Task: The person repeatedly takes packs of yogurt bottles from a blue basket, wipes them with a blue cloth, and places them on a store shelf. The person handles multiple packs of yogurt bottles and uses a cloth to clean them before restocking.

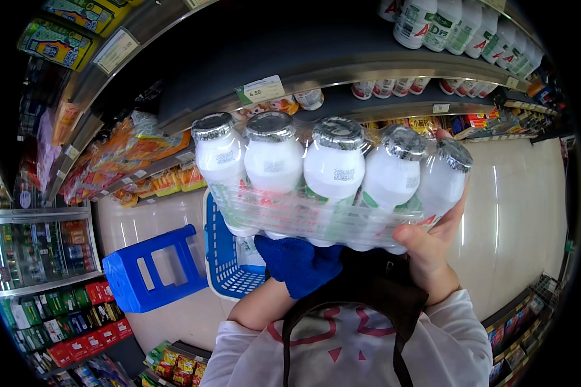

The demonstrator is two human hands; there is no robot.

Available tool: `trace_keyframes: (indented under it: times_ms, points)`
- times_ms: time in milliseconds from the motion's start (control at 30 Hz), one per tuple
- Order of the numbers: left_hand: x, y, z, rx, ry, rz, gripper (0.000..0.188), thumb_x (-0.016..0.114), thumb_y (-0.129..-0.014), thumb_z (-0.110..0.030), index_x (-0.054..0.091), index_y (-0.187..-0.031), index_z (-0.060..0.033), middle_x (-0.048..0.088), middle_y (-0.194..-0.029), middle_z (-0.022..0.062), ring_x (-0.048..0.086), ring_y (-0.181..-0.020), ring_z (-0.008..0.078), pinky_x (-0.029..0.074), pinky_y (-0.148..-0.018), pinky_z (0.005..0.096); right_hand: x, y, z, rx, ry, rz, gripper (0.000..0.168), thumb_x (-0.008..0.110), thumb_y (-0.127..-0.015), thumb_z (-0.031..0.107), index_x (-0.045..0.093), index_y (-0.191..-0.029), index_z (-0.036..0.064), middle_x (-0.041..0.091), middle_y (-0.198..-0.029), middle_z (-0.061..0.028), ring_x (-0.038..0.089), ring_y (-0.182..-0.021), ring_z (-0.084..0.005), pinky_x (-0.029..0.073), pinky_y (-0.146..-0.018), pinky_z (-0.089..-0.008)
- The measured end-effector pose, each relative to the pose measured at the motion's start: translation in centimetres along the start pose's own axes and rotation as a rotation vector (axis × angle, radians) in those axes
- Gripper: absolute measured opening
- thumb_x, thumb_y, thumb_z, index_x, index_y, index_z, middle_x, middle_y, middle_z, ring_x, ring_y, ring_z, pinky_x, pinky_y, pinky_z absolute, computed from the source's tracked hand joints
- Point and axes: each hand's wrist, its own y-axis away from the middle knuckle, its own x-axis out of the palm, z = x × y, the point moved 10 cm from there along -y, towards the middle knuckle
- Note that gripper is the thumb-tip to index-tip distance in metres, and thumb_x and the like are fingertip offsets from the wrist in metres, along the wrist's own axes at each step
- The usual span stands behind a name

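A shrink-wrapped pack of white milk-drink bottles (334,169) with silver foil caps is tilted in front of my chest. My right hand (431,244) grips its right end, the thumb on the near side and a fingertip showing behind the last bottle. Printed codes mark the bottle shoulders. Under the pack's lower edge is a blue cloth (300,266) at the end of my left forearm. It looks held in my left hand, whose fingers are hidden by the cloth and pack.
A dark shelf (198,82) crosses ahead, with similar bottles (440,24) standing at its right and smaller cups (392,88) below. Down on the floor are a blue-and-white basket (237,280) and a blue plastic stool (150,271). Bagged goods (126,150) fill shelves at left.
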Motion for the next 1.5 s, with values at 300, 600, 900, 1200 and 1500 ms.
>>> trace_keyframes:
  times_ms: [300, 600, 900, 1200, 1500]
  points:
    - [0.3, -0.1, 0.8, -0.070, -0.040, 0.014, 0.046, 0.060, -0.056, -0.030, 0.054, -0.100, -0.0163, 0.051, -0.101, 0.0090, 0.048, -0.091, 0.0316, 0.037, -0.069, 0.0448, -0.6, 0.4, 0.5, -0.071, 0.114, -0.010, 0.093, 0.077, -0.054, 0.014, 0.018, -0.125, -0.001, 0.038, -0.116, -0.0108, 0.042, -0.103, -0.0186, 0.034, -0.087, -0.0314]
    - [1.0, -0.4, -0.8, 0.151, 0.035, -0.090, 0.045, 0.055, -0.065, -0.031, 0.048, -0.108, -0.0188, 0.048, -0.110, 0.0085, 0.044, -0.101, 0.0322, 0.035, -0.077, 0.0466, -1.8, -1.0, -3.8, 0.152, -0.050, 0.033, 0.061, 0.051, -0.078, 0.032, 0.022, -0.123, 0.002, 0.042, -0.114, -0.0113, 0.043, -0.103, -0.0189, 0.035, -0.087, -0.0309]
    - [1.9, -0.1, -10.9, 0.647, -0.436, -0.191, 0.041, 0.041, -0.080, -0.036, 0.036, -0.120, -0.0242, 0.041, -0.122, -0.0005, 0.031, -0.116, 0.0314, 0.020, -0.095, 0.0458, 1.1, -1.6, -12.6, 0.513, -0.606, 0.204, 0.044, 0.039, -0.084, 0.038, 0.038, -0.114, 0.005, 0.049, -0.107, -0.0052, 0.044, -0.099, -0.0144, 0.034, -0.086, -0.0297]
    - [2.6, 0.6, -11.0, 0.669, -0.450, -0.190, 0.038, 0.047, -0.078, -0.031, 0.044, -0.115, -0.0212, 0.042, -0.122, -0.0003, 0.036, -0.113, 0.0259, 0.017, -0.097, 0.0422, -0.1, -0.7, -10.9, 0.453, -0.658, 0.283, 0.042, 0.039, -0.085, 0.037, 0.040, -0.111, 0.005, 0.049, -0.105, -0.0051, 0.045, -0.097, -0.0137, 0.035, -0.084, -0.0288]
    - [1.3, 0.8, -11.7, 0.624, -0.156, -0.153, 0.031, 0.056, -0.073, -0.025, 0.052, -0.104, -0.0256, 0.045, -0.111, 0.0033, 0.043, -0.103, 0.0205, 0.022, -0.095, 0.0356, -1.0, -0.2, -10.5, 0.418, -0.656, 0.275, 0.040, 0.039, -0.085, 0.036, 0.042, -0.109, 0.004, 0.050, -0.102, -0.0051, 0.046, -0.094, -0.0130, 0.036, -0.082, -0.0278]
